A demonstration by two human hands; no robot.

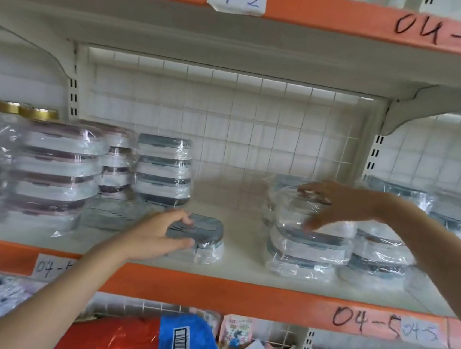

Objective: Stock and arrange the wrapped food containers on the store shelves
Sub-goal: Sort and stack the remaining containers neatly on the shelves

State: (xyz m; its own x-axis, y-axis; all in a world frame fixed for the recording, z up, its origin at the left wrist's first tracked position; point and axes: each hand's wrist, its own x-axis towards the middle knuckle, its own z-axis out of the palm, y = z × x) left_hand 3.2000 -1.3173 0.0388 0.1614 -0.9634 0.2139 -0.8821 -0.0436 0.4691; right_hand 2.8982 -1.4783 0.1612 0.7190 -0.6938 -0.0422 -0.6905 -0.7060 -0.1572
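Wrapped food containers stand in stacks on the white shelf. My left hand grips a single grey-lidded wrapped container lying low on the shelf near the front. My right hand reaches over the top container of a grey-lidded stack on the right, fingers spread over its wrapped top and side; motion blur hides whether they grip it. A stack with dark red lids and a grey-lidded stack stand at the left.
Gold-lidded jars stand behind the left stacks. More wrapped containers fill the right end. Orange shelf edges carry handwritten labels. Bagged goods lie on the shelf below. The upper shelf overhangs closely.
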